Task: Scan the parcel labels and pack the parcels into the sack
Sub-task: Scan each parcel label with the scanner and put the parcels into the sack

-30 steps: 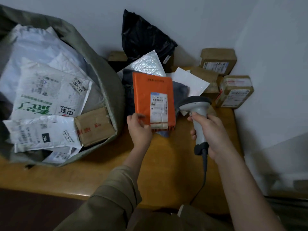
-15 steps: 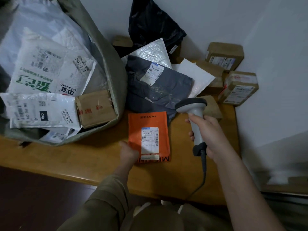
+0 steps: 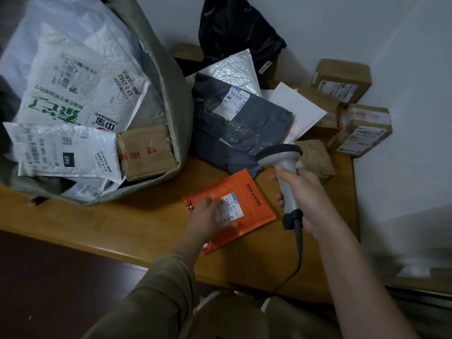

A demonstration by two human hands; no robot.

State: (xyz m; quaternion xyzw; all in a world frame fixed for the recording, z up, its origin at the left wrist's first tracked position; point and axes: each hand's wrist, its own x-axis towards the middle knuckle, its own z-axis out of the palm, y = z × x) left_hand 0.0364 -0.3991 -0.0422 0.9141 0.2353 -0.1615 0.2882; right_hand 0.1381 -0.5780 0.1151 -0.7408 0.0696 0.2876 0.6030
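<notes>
Sack [image 3: 168,99] lies left of my left hand [image 3: 210,220], mouth open. Left hand blurred, lying on the orange mailer [image 3: 247,204], flat on the table [image 3: 146,216]; grip unclear. Mailer likely light, floppy, slick: take by an edge. Right hand [image 3: 305,199] wraps the scanner [image 3: 283,172].

Orange parcel [image 3: 234,206]: flat on the wooden table [image 3: 146,223], label up, just beside the sack's mouth.
Left hand [image 3: 210,220]: blurred, lying over the orange parcel's label; grip unclear.
Right hand [image 3: 303,194]: wrapped round the scanner [image 3: 283,172], just beside the orange parcel.
Sack [image 3: 171,99]: holds white mailers and a small carton.
Grey mailer [image 3: 239,126]: behind the orange parcel.
</notes>
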